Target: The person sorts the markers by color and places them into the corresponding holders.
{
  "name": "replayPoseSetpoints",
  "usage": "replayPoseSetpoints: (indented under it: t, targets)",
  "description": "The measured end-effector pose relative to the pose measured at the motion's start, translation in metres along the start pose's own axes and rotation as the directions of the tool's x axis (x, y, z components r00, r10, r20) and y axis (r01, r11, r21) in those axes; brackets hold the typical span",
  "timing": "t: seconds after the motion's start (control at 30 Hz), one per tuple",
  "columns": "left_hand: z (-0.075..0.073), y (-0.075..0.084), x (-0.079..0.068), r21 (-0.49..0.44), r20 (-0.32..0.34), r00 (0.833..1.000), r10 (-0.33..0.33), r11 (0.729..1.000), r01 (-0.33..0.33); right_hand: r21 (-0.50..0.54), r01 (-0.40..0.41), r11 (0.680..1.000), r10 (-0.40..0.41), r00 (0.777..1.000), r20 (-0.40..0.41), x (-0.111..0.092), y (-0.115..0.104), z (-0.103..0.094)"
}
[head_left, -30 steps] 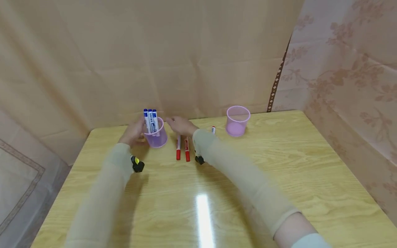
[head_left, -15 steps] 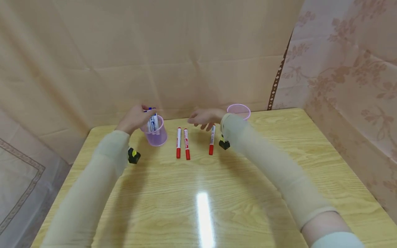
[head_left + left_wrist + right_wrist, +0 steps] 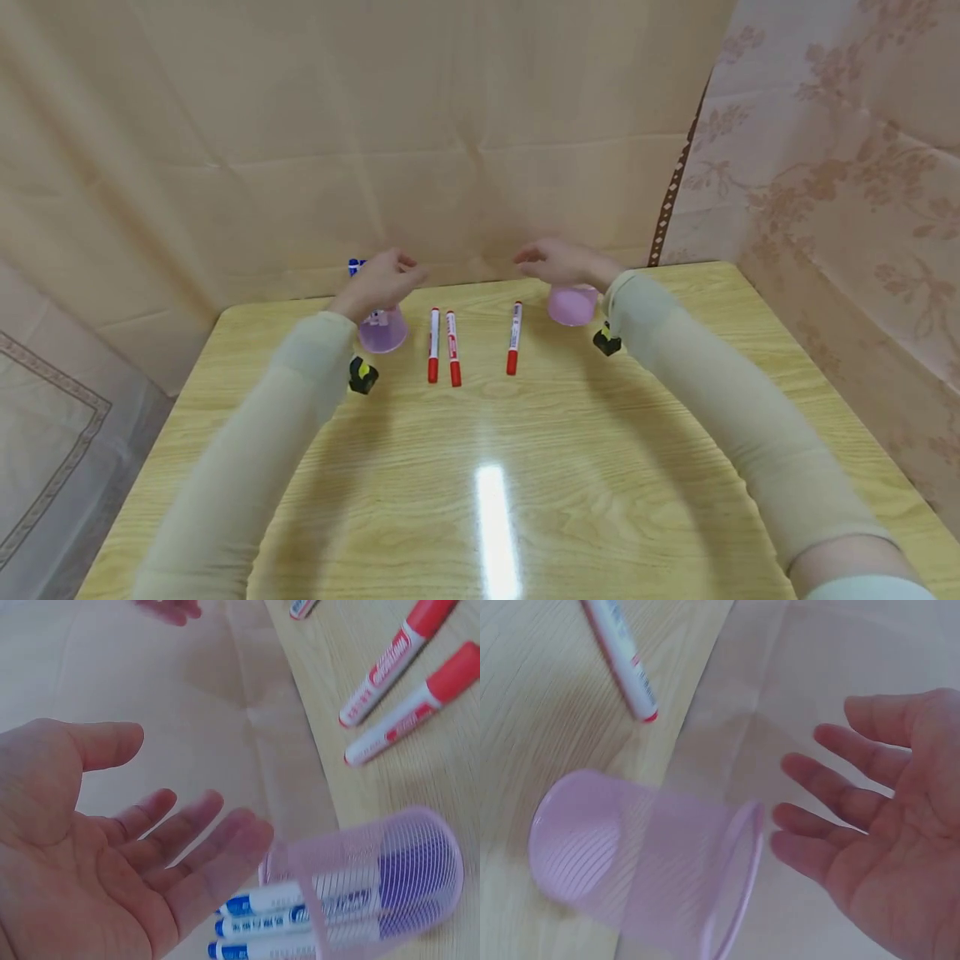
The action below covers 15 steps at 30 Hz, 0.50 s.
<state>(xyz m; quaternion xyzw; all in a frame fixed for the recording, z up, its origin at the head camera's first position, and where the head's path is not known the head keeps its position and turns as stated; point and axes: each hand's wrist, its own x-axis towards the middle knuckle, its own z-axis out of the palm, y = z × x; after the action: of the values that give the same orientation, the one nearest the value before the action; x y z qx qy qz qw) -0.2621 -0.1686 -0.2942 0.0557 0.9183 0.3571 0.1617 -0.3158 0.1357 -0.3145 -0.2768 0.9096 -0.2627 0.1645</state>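
On the tabletop, yellowish and wood-grained, a translucent purple ribbed cup stands upright near the far left corner, its base flat so that its wall can carry three white markers with blue caps. They are taller than the cup, so their capped ends rise above its rim.

A translucent pink ribbed cup also stands upright, near the far edge and right of its middle.

Between the cups, three white cylindrical markers with red caps lie flat, supported along their length: the leftmost red marker just beside the middle red marker, and the rightmost red marker well apart from both. All three caps point toward the near edge.

The left hand is above the purple cup, thumb apart and fingers loosely spread; it grips nothing, the cup's base bearing the load. Whether a fingertip touches the rim, I cannot tell. The right hand, fingers slightly bent and parted, holds nothing either; its wrist view shows a gap between fingertips and pink rim.
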Motion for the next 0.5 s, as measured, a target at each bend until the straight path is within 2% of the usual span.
replayPoseSetpoints:
  t: [0.23,0.5]
  targets:
    - [0.020,0.010,0.014,-0.120,0.088,0.996,-0.034,0.992,0.044,0.068,-0.019,0.998,0.031,0.984,-0.178,-0.005,0.032,-0.005]
    - [0.053,0.017,0.037,-0.154,0.163,0.985,-0.055,0.985,0.081,0.188,-0.090,0.978,0.151,0.927,-0.342,-0.010,0.071,-0.001]
